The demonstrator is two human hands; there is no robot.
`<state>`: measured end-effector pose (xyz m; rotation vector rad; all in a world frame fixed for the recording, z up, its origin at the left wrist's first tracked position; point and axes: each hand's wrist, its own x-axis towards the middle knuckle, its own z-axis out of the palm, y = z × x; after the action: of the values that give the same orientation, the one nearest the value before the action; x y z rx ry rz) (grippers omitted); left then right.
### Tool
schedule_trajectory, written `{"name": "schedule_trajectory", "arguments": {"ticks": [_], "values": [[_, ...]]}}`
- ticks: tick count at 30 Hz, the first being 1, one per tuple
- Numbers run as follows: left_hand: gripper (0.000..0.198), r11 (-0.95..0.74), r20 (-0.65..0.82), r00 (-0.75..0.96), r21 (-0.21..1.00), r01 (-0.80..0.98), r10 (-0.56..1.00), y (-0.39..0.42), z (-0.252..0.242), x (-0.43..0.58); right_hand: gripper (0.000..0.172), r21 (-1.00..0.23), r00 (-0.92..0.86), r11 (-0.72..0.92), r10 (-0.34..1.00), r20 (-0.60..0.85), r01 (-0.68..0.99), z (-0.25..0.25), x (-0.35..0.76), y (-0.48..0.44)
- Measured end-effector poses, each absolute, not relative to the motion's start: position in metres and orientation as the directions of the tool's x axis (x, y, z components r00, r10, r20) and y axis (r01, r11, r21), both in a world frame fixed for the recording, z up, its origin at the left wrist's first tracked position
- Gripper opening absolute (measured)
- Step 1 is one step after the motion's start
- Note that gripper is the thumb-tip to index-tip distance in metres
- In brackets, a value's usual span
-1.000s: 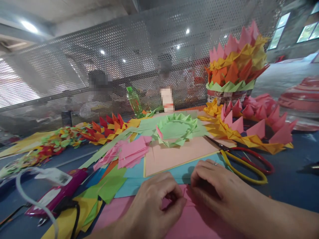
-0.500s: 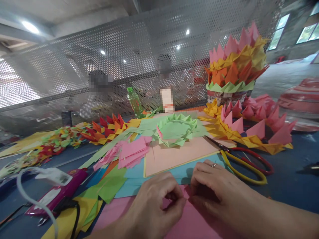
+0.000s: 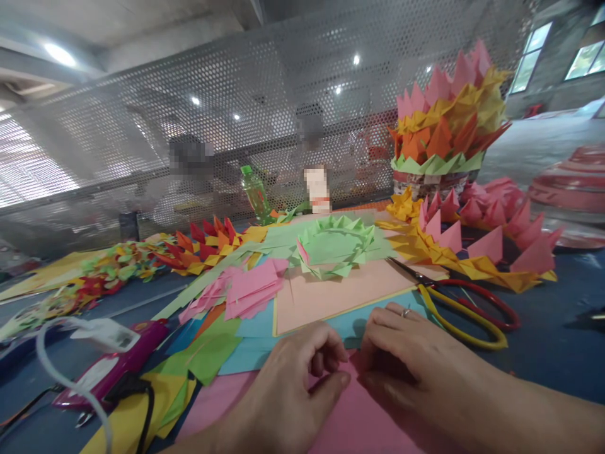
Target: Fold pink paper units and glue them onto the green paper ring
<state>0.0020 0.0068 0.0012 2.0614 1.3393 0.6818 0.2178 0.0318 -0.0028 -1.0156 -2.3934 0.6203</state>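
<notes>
Both my hands rest on a pink paper sheet (image 3: 352,425) at the near edge of the table. My left hand (image 3: 295,384) has its fingers curled and its thumb pressed flat on the sheet. My right hand (image 3: 409,359), with a ring on one finger, is cupped over the sheet's far edge, fingertips bent down onto the paper. The two hands nearly touch. What lies under the fingers is hidden.
Red and yellow scissors (image 3: 466,309) lie right of my hands. A peach sheet (image 3: 331,296) with a green folded ring (image 3: 333,243) is ahead. Pink folded pieces (image 3: 250,287), a magenta glue gun (image 3: 111,362) at left, paper crowns (image 3: 444,126) at right, a mesh screen behind.
My left thumb has straightened and slid forward onto the pink sheet, and the left fingers have loosened a little. My right hand has barely moved.
</notes>
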Motion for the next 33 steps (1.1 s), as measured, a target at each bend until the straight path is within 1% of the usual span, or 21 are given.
{"name": "schedule_trajectory", "arguments": {"ticks": [4, 6, 8, 10, 12, 14, 16, 17, 19, 22, 26, 30, 33], "values": [[0.013, -0.262, 0.022, 0.355, 0.719, 0.644, 0.935, 0.007, 0.004, 0.000, 0.016, -0.569, -0.615, 0.617, 0.754, 0.230, 0.544, -0.003, 0.218, 0.031], [0.015, -0.268, 0.017, 0.368, 0.716, 0.644, 0.930, 0.007, 0.005, -0.001, 0.017, -0.580, -0.612, 0.616, 0.754, 0.238, 0.534, -0.003, 0.218, 0.031], [0.016, -0.319, 0.050, 0.405, 0.706, 0.632, 0.913, 0.007, 0.005, -0.001, 0.018, -0.587, -0.614, 0.620, 0.749, 0.248, 0.520, -0.003, 0.218, 0.032], [0.017, -0.427, 0.126, 0.473, 0.671, 0.607, 0.872, 0.006, 0.006, -0.002, 0.018, -0.586, -0.620, 0.630, 0.741, 0.257, 0.510, -0.003, 0.217, 0.033], [0.020, -0.551, 0.209, 0.544, 0.582, 0.598, 0.812, 0.004, 0.008, -0.002, 0.017, -0.578, -0.618, 0.636, 0.740, 0.267, 0.511, -0.003, 0.217, 0.034], [0.024, -0.640, 0.241, 0.603, 0.438, 0.632, 0.761, 0.000, 0.014, -0.002, 0.015, -0.569, -0.616, 0.638, 0.741, 0.268, 0.520, -0.003, 0.216, 0.034], [0.024, -0.682, 0.221, 0.646, 0.270, 0.680, 0.731, -0.005, 0.022, -0.002, 0.014, -0.562, -0.612, 0.634, 0.746, 0.264, 0.531, -0.004, 0.217, 0.034], [0.024, -0.721, 0.226, 0.685, 0.191, 0.666, 0.693, -0.008, 0.025, -0.002, 0.014, -0.564, -0.610, 0.632, 0.748, 0.262, 0.532, -0.004, 0.217, 0.033], [0.026, -0.747, 0.291, 0.699, 0.099, 0.657, 0.653, -0.012, 0.030, -0.002, 0.015, -0.575, -0.611, 0.627, 0.748, 0.259, 0.525, -0.005, 0.218, 0.032], [0.029, -0.811, 0.321, 0.757, 0.072, 0.580, 0.569, -0.013, 0.033, -0.001, 0.017, -0.587, -0.606, 0.623, 0.751, 0.262, 0.518, -0.004, 0.219, 0.031], [0.030, -0.810, 0.275, 0.767, 0.086, 0.581, 0.579, -0.009, 0.034, 0.002, 0.018, -0.586, -0.598, 0.618, 0.757, 0.264, 0.524, -0.002, 0.216, 0.031], [0.033, -0.840, 0.217, 0.817, 0.028, 0.542, 0.534, -0.008, 0.034, 0.000, 0.017, -0.576, -0.607, 0.623, 0.752, 0.256, 0.530, -0.002, 0.216, 0.032], [0.030, -0.854, 0.204, 0.837, -0.004, 0.520, 0.508, -0.010, 0.031, -0.002, 0.016, -0.575, -0.608, 0.618, 0.755, 0.245, 0.536, -0.003, 0.218, 0.031]]}}
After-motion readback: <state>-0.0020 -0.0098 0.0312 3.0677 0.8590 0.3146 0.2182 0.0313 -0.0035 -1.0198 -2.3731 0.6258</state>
